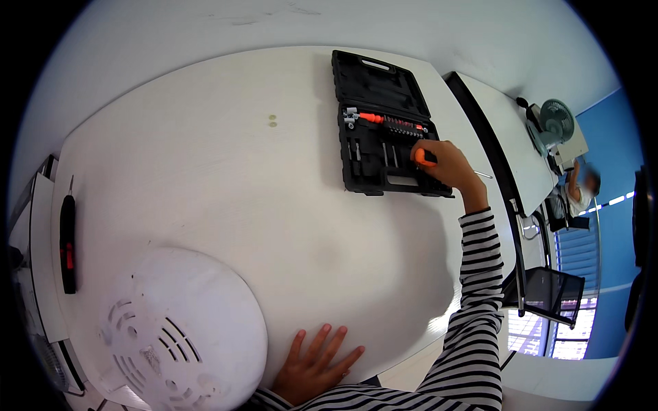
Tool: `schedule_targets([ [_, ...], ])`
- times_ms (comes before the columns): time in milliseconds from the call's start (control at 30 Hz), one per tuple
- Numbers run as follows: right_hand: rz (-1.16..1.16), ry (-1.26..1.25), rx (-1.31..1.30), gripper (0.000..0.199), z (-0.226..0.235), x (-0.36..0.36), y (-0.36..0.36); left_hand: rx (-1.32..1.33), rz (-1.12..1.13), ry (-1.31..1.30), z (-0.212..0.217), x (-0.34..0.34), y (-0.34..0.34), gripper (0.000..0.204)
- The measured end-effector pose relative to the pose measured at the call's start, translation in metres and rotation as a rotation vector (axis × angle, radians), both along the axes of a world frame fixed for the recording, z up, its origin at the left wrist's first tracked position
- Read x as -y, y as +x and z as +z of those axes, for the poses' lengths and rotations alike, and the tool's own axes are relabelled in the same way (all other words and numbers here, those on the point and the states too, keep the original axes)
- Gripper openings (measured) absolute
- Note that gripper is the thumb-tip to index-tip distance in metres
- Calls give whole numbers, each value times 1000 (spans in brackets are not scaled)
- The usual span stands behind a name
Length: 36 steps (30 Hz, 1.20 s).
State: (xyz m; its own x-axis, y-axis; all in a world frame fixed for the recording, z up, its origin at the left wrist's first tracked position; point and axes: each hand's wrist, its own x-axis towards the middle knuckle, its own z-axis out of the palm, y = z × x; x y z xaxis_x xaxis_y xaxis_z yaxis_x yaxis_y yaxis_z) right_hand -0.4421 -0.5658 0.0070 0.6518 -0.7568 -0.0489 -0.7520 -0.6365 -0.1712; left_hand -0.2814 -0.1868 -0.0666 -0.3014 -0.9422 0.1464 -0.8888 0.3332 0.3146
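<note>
We're closing the right hand [447,166] around one orange-and-black tool handle [424,157], fingers curled tight, only the orange butt end and a bit of black showing past the knuckles. Hand is sitting over the right edge of the open black tool case [378,109] at the far side of the white table [226,198].

We're resting the left hand [313,366] flat on the table's near edge, fingers spread wide, holding nothing, just right of the white domed fan housing [179,330].

Counts as we're seeing them:
- one tool case, lid laid open away from us, tray half nearer
- one orange-handled driver [373,118] lying across the top of the tray, with a row of bits [403,125] beside it; bits too small to count, probably around ten
- one black screwdriver with a red mark [67,243] lying on the ledge at the far left, well apart from both hands
- two small round pieces [273,121] on the bare table left of the case, just beside each other
- one grey desk fan [554,123] on the next table to the right
- one other person [584,188] seated beyond that table, blurred
</note>
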Motion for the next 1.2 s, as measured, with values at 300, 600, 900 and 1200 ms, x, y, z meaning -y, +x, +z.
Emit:
schedule_targets([
  [300,68,0,-42,18,10,-4,0,-111,29,-65,1,5,2,42],
  [600,246,898,1643,30,76,-180,38,-161,38,-137,-1,-2,1,35],
  [900,666,1640,1788,18,76,-286,44,-1092,149,-91,33,-31,8,18],
  [1200,661,1703,1771,22,59,-344,46,-696,-62,-515,146,-63,12,23],
])
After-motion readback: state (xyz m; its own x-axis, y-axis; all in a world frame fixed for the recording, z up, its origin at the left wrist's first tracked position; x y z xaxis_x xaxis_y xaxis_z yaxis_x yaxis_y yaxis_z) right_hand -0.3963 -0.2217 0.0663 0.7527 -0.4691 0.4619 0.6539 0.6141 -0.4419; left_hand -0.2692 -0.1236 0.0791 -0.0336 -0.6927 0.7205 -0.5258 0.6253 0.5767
